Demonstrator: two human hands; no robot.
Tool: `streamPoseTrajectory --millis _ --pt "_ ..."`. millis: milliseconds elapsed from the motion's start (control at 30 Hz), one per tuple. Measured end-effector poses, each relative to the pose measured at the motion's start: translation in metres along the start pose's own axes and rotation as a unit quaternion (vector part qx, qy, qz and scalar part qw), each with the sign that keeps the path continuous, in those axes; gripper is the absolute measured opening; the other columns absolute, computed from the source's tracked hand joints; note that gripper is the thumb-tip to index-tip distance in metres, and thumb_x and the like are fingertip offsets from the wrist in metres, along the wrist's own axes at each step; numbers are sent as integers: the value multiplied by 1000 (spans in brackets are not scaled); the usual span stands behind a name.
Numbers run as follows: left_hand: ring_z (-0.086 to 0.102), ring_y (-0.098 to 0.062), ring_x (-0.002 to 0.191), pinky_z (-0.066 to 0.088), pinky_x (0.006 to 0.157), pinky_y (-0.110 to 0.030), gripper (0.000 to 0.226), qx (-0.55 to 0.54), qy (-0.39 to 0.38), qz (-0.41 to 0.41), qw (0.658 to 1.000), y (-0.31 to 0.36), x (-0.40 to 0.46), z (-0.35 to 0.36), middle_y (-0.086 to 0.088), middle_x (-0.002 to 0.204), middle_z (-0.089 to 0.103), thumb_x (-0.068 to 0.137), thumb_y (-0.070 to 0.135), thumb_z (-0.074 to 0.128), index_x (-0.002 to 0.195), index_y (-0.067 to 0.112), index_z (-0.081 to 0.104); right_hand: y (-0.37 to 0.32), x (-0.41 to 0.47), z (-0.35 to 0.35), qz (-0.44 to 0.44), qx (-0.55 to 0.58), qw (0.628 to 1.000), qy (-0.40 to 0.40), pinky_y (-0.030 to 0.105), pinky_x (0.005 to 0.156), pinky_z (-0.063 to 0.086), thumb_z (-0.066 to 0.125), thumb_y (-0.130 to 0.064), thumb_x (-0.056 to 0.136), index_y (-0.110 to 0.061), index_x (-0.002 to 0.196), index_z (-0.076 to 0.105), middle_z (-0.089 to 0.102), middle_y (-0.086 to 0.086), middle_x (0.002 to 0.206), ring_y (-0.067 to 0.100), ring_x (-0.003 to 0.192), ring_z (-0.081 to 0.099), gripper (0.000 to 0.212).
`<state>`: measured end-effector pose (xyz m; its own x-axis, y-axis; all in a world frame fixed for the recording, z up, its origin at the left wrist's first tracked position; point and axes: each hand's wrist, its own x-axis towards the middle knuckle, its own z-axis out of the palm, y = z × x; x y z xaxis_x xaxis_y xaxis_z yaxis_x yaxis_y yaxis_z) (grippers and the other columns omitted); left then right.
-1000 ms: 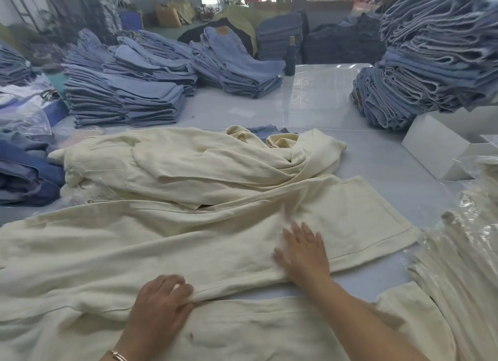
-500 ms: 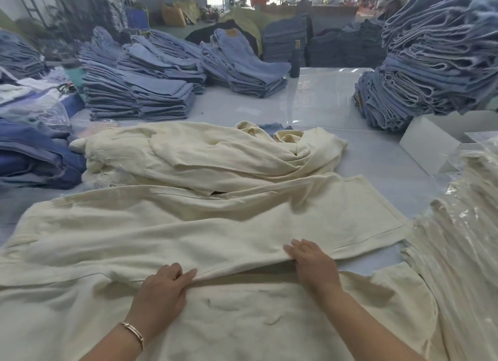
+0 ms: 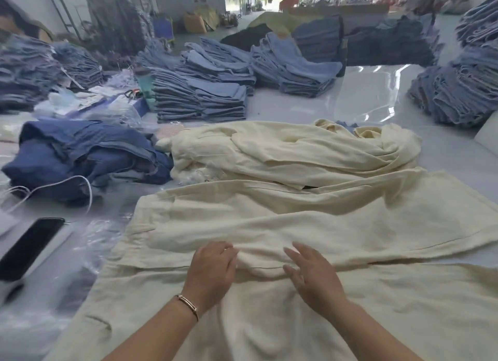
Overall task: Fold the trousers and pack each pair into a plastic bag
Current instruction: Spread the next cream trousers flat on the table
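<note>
A pair of cream trousers (image 3: 310, 220) lies spread across the table in front of me, its upper layer folded over with an edge running left to right. My left hand (image 3: 213, 269), with a bracelet on the wrist, curls its fingers over a bunched ridge of that edge. Close beside it, my right hand (image 3: 310, 277) rests on the same ridge with fingers spread and nearly straight. More cream trousers (image 3: 296, 150) lie crumpled in a heap just behind. Clear plastic bags (image 3: 94, 239) lie flat on the table to the left of the trousers.
A black phone (image 3: 29, 247) and a white cable (image 3: 80, 182) lie at the left. A loose heap of dark blue jeans (image 3: 80, 155) sits left of the cream heap. Folded jeans stacks (image 3: 202, 99) fill the back, another stack (image 3: 452, 96) stands right. A green bottle (image 3: 145, 83) stands among them.
My hands have drawn together along the folded edge, bunching the cloth between them. The view has swung left, bringing the phone and the dark jeans into sight.
</note>
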<state>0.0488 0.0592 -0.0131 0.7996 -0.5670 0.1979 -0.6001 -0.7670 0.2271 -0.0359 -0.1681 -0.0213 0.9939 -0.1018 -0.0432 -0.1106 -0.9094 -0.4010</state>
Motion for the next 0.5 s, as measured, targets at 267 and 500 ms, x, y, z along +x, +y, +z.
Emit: streamPoseTrajectory --millis 267,500 --pt "9 -2 145 3 117 -40 49 36 -190 -54 980 -123 -36 -1 19 159 12 102 44 25 150 42 16 -109 32 55 -15 -32 997 -73 29 117 10 27 -51 100 -37 151 18 15 -8 160 9 145 14 53" --pt "45 -31 122 42 97 -43 39 20 78 -257 963 -201 13 -38 -11 132 52 92 35 54 123 12 56 -112 20 76 28 -78 994 -74 31 117 -7 21 -58 98 -45 148 -3 -3 -15 159 2 146 -3 57"
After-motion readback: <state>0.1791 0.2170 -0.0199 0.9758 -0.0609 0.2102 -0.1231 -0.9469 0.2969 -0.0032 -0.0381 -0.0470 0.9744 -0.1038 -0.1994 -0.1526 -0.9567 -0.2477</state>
